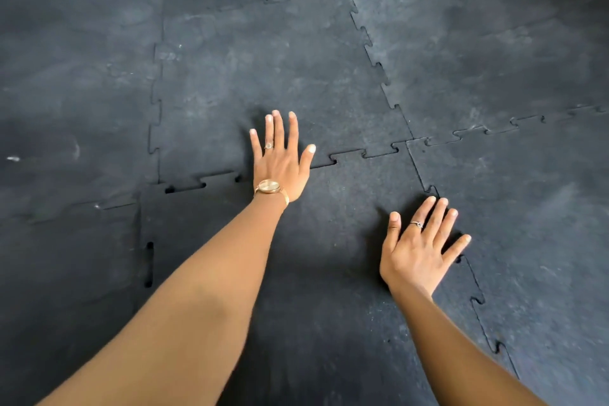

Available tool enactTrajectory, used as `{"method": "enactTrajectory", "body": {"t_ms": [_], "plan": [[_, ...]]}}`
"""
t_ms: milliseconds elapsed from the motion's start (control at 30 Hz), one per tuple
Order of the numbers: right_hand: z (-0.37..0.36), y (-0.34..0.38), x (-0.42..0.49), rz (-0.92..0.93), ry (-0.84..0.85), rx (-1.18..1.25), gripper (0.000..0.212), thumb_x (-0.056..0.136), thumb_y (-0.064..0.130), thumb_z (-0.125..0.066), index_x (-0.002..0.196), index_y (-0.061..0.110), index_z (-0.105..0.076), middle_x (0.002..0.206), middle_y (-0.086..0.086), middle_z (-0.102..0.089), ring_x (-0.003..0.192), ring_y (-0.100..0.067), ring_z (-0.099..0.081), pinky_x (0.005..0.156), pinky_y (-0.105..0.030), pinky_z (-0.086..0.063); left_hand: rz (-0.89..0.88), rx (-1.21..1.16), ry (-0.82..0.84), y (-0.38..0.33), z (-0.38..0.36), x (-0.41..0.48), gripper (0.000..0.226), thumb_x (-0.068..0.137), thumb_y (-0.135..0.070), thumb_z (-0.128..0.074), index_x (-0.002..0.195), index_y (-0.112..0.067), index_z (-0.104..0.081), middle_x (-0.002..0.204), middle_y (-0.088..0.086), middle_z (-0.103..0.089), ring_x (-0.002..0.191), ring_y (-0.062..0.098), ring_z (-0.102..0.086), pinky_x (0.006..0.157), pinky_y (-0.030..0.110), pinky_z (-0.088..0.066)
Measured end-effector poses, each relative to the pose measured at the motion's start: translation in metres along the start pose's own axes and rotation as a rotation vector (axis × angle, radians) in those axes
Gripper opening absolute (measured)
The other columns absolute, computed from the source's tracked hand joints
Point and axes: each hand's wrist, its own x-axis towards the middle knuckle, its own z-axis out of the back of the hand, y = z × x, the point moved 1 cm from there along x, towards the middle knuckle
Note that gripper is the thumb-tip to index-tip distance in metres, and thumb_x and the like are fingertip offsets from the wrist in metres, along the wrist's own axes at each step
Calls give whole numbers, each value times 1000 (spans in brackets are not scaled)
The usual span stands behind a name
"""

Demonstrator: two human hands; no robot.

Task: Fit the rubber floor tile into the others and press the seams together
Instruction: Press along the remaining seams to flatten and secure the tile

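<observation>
1. Nearest the camera lies the dark rubber floor tile (329, 241) being fitted; it fills the lower middle of the floor, with both forearms reaching out over it.
2. Its far edge meets a laid tile (263, 76) beyond it, and its right edge meets another laid tile (527, 224). Its far right corner looks seated where the seams cross.
3. The left hand (280, 161) lies flat and open, fingers spread, across the far seam (362, 153), gripping nothing. A watch (269, 187) sits on that wrist.
4. The right hand (420, 247) is likewise open and flat, palm on the tile, fingertips reaching the right seam (474, 287). It holds nothing.
5. Judged from this, the fitting is done and the pressing step is in hand.
6. Dark open slots show along the far seam to the left of the left hand (184, 188), and along the tile's left edge (150, 264). Those tabs appear unseated.
7. The next move probably calls for shifting the left hand toward the far left corner and pushing down there, then working down the left edge.
8. The right seam nearer the camera looks mostly closed, though a firm press along it would confirm that.
</observation>
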Motion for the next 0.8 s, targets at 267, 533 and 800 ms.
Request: {"method": "enactTrajectory", "body": {"t_ms": [267,533,800], "plan": [[-16,94,-41,115,-12,33,69,102,49,-19,154,6,-12,163,-12,-11,151,-29,-8,119,-56,4,-14,32,57,7,-6,8,80,89,-65,8,155,-20,8,163,14,7,149,30,13,116,61,8],[-20,90,-38,94,-35,52,71,99,52,-19,154,7,-15,163,-12,-15,151,-30,-9,119,-59,-1,-305,-32,-97,5,57,51,73,96,-60,-3,154,-17,12,159,20,19,146,31,22,112,50,24],[-21,90,-37,95,-47,56,71,99,52,-18,155,8,-12,163,-12,-12,151,-30,-7,119,-59,0,-199,-21,-86,-14,0,40,68,100,-52,-14,156,-16,2,162,18,7,149,33,9,117,59,10]]}}
